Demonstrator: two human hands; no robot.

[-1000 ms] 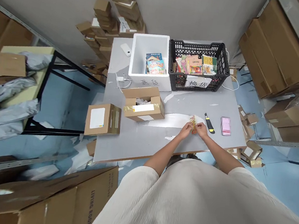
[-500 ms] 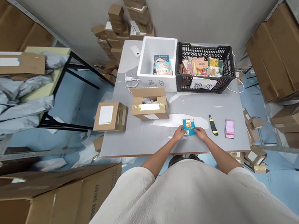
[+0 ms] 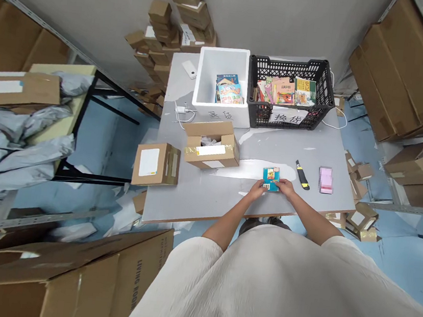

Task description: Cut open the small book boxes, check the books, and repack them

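Observation:
A small blue booklet (image 3: 271,178) with a colourful picture is between my two hands, over the front part of the grey table (image 3: 191,197). My left hand (image 3: 257,189) grips its lower left edge. At its right edge, my right hand (image 3: 285,186) is closed on it, with fingers reaching over the cover. To the right lie a black and yellow utility knife (image 3: 302,175) and a pink phone-like item (image 3: 325,180). An opened cardboard box (image 3: 212,151) with grey stuffing stands to the left.
A white foam box (image 3: 226,57) and a black crate (image 3: 288,117), both holding books, stand at the back. A closed carton (image 3: 156,164) sits at the left edge. White cable (image 3: 180,116) lies beside the foam box.
Both hands and the blue booklet have shifted slightly to the right. My right fingers now reach further over the cover.

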